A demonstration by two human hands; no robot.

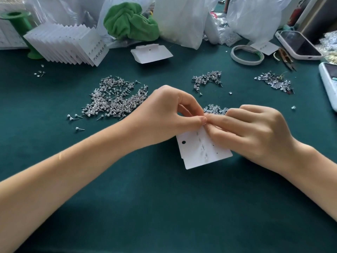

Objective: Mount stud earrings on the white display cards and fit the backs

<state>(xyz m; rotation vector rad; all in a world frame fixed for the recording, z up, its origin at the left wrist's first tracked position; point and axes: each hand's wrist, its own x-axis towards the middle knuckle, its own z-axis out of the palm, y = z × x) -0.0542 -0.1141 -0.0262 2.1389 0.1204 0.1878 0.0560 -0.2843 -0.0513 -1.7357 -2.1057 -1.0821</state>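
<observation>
Head view: studs (203, 148) in card (193, 157)

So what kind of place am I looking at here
Probably a small jewellery-packing workbench: loose heaps of silver stud earrings on green cloth, a fanned stack of filled white display cards, and both hands working at another white card.

A small jewellery-packing workbench, by the look of it, more cottage workshop than shop floor. A dark green cloth (164, 207) covers the table. Heaps of loose stud earrings (114, 99) lie at ten o'clock, smaller heaps at one and two o'clock. A fanned stack of filled white cards (69, 44) stands at eleven o'clock. Plastic bags (182, 19) crowd the twelve o'clock edge, with a tape roll (247, 55) and snips (286, 58) at two o'clock.
</observation>
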